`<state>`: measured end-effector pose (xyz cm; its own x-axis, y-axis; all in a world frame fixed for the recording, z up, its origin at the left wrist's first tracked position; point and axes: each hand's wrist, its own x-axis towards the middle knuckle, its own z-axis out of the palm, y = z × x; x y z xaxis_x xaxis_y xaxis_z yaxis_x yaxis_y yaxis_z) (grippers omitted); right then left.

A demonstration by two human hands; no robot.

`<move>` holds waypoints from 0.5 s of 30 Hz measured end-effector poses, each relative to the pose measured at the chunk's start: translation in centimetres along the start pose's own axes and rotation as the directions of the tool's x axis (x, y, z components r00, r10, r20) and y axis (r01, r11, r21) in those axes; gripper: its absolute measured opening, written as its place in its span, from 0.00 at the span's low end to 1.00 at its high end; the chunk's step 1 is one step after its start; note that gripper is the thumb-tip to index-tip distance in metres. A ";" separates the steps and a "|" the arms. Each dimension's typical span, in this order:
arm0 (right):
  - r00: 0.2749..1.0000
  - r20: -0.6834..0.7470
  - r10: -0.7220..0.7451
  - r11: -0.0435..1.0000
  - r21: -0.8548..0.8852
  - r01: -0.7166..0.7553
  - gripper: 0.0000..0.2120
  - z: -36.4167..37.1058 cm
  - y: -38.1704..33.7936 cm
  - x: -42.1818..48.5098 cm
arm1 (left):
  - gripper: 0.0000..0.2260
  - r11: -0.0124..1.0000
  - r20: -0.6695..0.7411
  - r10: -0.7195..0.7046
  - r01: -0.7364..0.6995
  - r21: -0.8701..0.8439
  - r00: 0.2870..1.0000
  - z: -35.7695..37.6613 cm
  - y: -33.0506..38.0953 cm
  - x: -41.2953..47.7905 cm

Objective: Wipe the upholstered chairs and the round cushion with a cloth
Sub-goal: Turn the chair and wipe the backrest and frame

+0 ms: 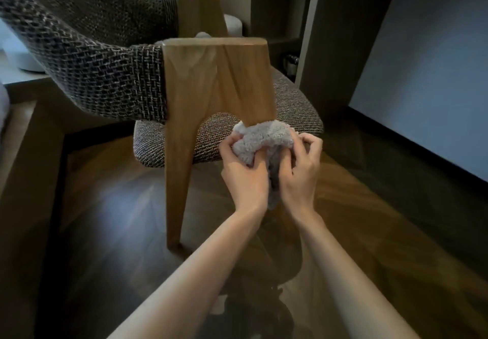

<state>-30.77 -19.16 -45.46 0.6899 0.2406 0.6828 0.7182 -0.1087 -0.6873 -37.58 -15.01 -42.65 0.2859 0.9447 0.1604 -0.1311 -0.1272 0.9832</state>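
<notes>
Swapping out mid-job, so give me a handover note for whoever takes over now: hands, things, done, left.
Hands: left hand and right hand both grip the bunched grey cloth, pressed against the chair's wooden frame at the edge of the seat.
Done: nothing shows which surfaces are already wiped.
Left, likely: seat and backrest; other chairs and the round cushion are not clearly in view.
</notes>
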 end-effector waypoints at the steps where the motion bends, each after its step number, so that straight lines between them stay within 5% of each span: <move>1: 0.999 0.028 0.025 1.000 -0.002 -0.025 0.14 0.0 0.7 -0.2 | 0.17 1.000 -0.016 0.016 -0.016 -0.001 1.000 0.2 -0.5 -0.3; 15: 0.983 0.090 0.160 0.987 0.011 -0.161 0.11 -0.3 5.7 -2.2 | 0.22 0.984 -0.138 0.177 -0.171 0.056 0.974 2.7 -5.4 -2.3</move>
<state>-28.15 -20.64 -50.77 0.7847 0.3061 0.5390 0.5964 -0.1358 -0.7911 -34.95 -17.30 -48.08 0.1239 0.9398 0.3185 -0.1248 -0.3037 0.9446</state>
